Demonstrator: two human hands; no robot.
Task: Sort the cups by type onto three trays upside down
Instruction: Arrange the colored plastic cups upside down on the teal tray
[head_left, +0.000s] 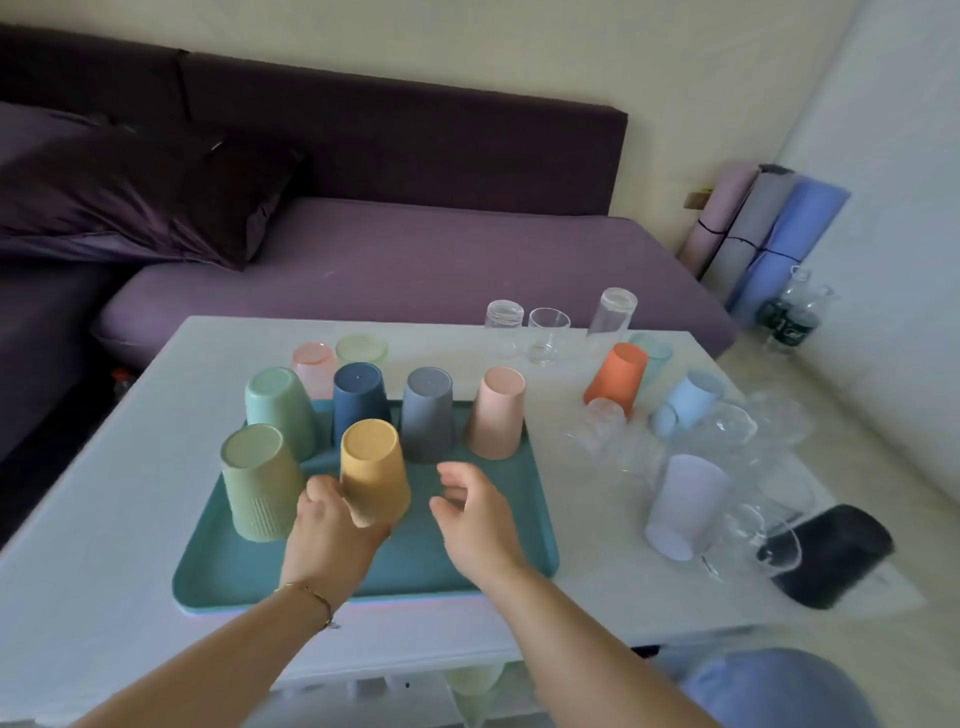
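Left hand (332, 525): fingers and thumb wrapped round the lower part of the yellow cup (374, 467), which is base up and slightly tilted. The rim is blurred and partly behind the fingers, so I cannot tell whether it touches the teal tray (467, 545). Thin bracelet (311, 597) on the wrist.

Right hand (472, 514): released, fingers loosely bent, holding nothing. It hovers over bare tray just right of the yellow cup.

On the tray, all inverted:
- olive cup (257, 483) just left of the left hand
- beyond both hands, a row of mint cup (280, 405), navy cup (361, 400), grey cup (428, 415) and pink cup (496, 410)

On the worktop (104, 545), well right of the right hand: orange cup (618, 376), light blue cup (688, 397), pale lilac cup (685, 506), and a huddle of clear glasses (727, 441).

Hard to make out:
- The glasses overlap and smear, so there is no reliable count.
- A dark flat object (831, 556) lies partly under the glasses, with its far edge blurred.
- Two translucent cups (337, 356) beyond the tray are half hidden by the row.

Writing: none legible. The bottles (789, 317) on the floor carry dark labels, too blurred to read.
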